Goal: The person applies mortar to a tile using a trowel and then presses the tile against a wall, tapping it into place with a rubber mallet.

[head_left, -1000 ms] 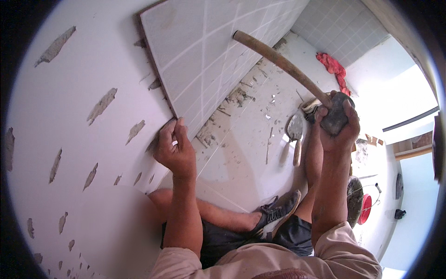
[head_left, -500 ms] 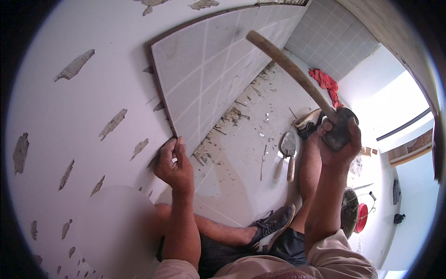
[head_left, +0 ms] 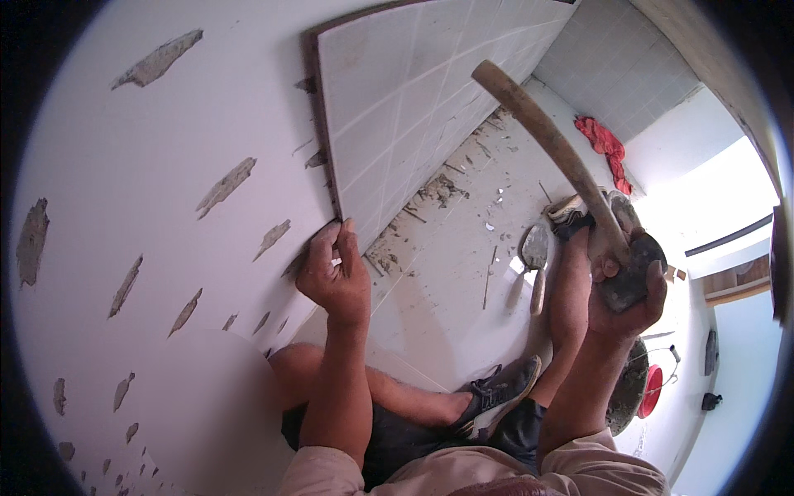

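My left hand (head_left: 335,269) is closed in a pinch at the lower near corner of a grey wall tile (head_left: 372,99) with pale grid lines. Whatever may be between those fingertips is too small to make out. My right hand (head_left: 626,293) grips a mallet by its black head (head_left: 633,273). The mallet's wooden handle (head_left: 554,136) points up and leftward, apart from the tile. Beyond my right knee a trowel (head_left: 535,252) lies on the floor.
Chipped patches mark the white wall (head_left: 165,207) at left. Mortar crumbs (head_left: 442,190) lie along the tile's foot. A red cloth (head_left: 604,149) is at the far end. To the right stand a mortar bucket (head_left: 630,384) and a red container (head_left: 651,390).
The whole view has shifted, so the wall and tile sit further right and higher. My right hand has lowered the mallet slightly. My left hand stays at the tile's corner.
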